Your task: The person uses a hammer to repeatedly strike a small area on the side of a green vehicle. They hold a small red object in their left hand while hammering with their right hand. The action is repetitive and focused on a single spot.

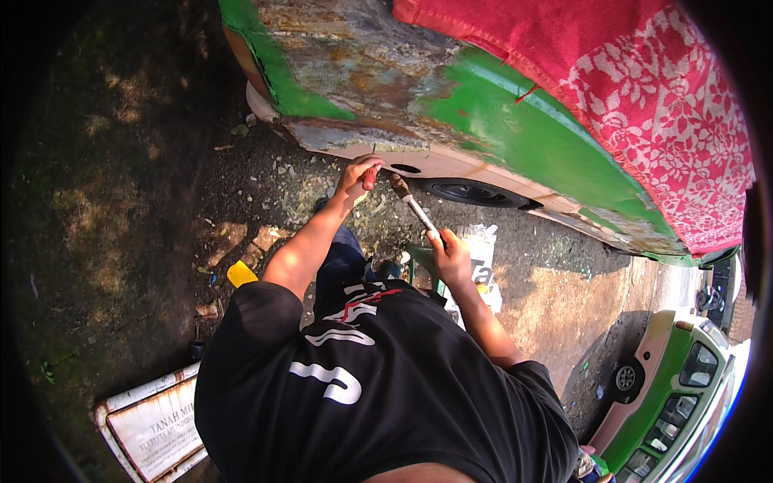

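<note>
My left hand (354,182) is closed around a red-handled tool (369,178), held against the lower edge of a green and white vehicle body (394,105). A thin dark shaft seems to reach up from the grip to the panel; whether it is a chisel or a screwdriver I cannot tell. In my right hand (452,258) is a hammer (419,212) with a pale handle. Its brownish head is just right of the red handle, apart from it. Around the tool the paint is stripped to rusty, grey patches.
A red floral cloth (660,105) drapes over the vehicle, whose wheel (471,191) shows below. Paint flakes litter the ground. Nearby are a yellow piece (241,274), a white printed sack (485,245) and a rusty-framed sign (153,427). Another green and white van (656,402) is parked at lower right.
</note>
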`<state>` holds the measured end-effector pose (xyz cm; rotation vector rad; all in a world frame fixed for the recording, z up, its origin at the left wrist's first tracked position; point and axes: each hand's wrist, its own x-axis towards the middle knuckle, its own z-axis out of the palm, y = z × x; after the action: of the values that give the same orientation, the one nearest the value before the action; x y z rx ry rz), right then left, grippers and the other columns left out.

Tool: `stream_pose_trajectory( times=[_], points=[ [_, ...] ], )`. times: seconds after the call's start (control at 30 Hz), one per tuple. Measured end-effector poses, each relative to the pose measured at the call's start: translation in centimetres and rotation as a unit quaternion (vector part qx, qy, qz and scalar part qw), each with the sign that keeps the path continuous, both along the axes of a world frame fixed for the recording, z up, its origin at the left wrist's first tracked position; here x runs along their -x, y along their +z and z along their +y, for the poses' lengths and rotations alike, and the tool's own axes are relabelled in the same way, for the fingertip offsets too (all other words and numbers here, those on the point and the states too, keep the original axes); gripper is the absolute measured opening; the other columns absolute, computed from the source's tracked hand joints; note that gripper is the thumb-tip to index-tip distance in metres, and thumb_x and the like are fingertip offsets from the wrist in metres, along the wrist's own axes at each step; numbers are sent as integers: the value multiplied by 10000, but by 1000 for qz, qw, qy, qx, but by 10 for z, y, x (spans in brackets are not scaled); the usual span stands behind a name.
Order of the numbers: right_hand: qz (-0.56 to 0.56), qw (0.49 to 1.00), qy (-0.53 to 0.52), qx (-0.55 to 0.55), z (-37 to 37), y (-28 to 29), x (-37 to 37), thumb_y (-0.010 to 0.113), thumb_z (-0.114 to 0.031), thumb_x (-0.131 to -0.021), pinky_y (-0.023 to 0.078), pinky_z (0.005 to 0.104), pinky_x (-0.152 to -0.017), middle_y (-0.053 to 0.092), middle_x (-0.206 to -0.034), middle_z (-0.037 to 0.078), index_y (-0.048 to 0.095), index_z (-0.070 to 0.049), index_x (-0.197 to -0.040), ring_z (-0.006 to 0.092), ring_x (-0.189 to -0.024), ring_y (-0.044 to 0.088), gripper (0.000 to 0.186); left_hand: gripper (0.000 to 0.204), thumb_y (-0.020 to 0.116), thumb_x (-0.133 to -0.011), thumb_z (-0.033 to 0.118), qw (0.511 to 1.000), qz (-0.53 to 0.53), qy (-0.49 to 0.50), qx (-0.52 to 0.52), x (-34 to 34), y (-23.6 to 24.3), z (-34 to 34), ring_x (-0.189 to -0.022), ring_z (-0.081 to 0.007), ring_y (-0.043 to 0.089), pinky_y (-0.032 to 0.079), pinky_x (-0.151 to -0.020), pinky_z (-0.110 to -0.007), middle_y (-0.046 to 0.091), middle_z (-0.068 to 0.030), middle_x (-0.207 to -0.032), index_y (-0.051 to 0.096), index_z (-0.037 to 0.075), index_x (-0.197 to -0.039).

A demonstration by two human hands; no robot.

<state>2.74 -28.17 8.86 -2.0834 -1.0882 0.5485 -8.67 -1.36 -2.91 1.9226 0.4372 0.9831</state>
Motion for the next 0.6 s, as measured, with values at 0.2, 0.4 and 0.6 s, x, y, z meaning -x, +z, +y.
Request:
stream_pose_trajectory(
  times=[0.2, 0.4, 0.6],
  points=[
    [34, 998, 16, -48, 16, 14, 5, 642, -276, -915, 423, 426, -537, 552, -613, 187, 589, -12, -823, 373, -579, 568, 284, 330, 505, -782, -163, 999, 6, -28, 46, 3, -10, 6, -996, -163, 584, 456, -895, -261, 620, -87, -1112, 646, -39, -1053],
    [1, 999, 24, -34, 24, 14, 4, 629, -262, -923, 437, 427, -549, 559, -631, 183, 596, -14, -841, 368, -593, 581, 264, 301, 509, -818, -137, 998, 6, 8, 61, -5, 7, 0, -958, -148, 593, 466, -862, -256, 629, -79, -1078, 648, -24, -1059],
    [-54, 975, 133, -167, 30, 18, 8, 600, -215, -931, 464, 426, -542, 601, -726, 170, 575, -32, -905, 364, -594, 589, 186, 253, 585, -827, -70, 989, 4, 1, 145, -4, -7, 11, -943, -184, 611, 485, -834, -302, 640, -61, -1049, 659, 32, -1047]
  ],
)
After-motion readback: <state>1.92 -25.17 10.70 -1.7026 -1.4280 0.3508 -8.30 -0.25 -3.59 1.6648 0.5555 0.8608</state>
